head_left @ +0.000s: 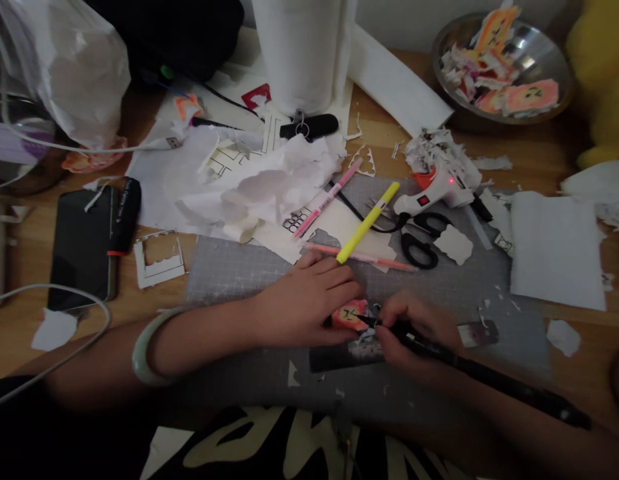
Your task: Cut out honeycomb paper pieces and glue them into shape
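Note:
My right hand (414, 333) is closed around a long black pen (499, 379), its tip touching a small orange-and-pink coloured paper piece (348, 313) with black marks drawn on it. My left hand (309, 300) grips that paper piece at its left side, thumb below and fingers above, and partly hides it. Under both hands lies a dark flat strip (334, 358) on the grey cutting mat (229, 287). Just beyond my left fingers rest a yellow marker (368, 223) and an orange pen (379, 258).
A white hot glue gun (434, 193) with a lit red light stands near black scissors (418, 248). Behind are a metal bowl (564, 87) of coloured paper pieces, a paper roll (302, 53) and crumpled paper (274, 180). A phone (82, 247) and a cable (54, 288) lie left.

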The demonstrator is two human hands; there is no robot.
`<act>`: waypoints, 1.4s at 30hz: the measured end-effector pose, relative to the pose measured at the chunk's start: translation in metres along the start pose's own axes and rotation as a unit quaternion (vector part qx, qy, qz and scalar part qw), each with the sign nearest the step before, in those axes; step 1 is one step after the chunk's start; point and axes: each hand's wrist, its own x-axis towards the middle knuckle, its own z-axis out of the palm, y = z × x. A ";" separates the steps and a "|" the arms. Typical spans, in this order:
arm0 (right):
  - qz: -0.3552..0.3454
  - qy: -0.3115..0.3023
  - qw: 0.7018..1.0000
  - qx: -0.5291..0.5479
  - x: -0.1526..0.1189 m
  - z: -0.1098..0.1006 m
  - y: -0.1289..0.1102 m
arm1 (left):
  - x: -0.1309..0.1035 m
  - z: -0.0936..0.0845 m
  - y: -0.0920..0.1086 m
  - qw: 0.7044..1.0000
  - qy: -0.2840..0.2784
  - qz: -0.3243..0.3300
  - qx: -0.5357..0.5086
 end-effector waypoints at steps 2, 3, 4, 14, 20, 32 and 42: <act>0.007 -0.007 1.000 0.003 0.001 0.000 0.001 | 0.000 0.000 0.000 1.000 0.003 -0.002 0.001; 0.008 -0.013 1.000 0.003 0.001 0.001 0.001 | 0.000 0.000 0.000 1.000 0.002 -0.002 0.003; 0.007 -0.019 1.000 0.002 0.002 0.001 0.002 | 0.000 0.000 0.000 1.000 0.001 -0.002 0.003; 0.007 -0.026 1.000 -0.006 0.002 -0.001 0.001 | 0.000 0.000 0.001 1.000 -0.002 0.001 0.009; -0.014 0.037 0.999 -0.002 0.003 -0.001 0.000 | 0.000 -0.001 0.001 1.000 0.012 -0.009 -0.007; -0.168 0.006 0.984 -0.054 -0.003 0.008 0.014 | 0.000 -0.001 0.002 0.997 0.048 -0.027 -0.052; -0.192 0.009 0.977 -0.089 0.001 0.014 0.008 | 0.000 0.000 0.003 0.997 0.064 -0.004 -0.031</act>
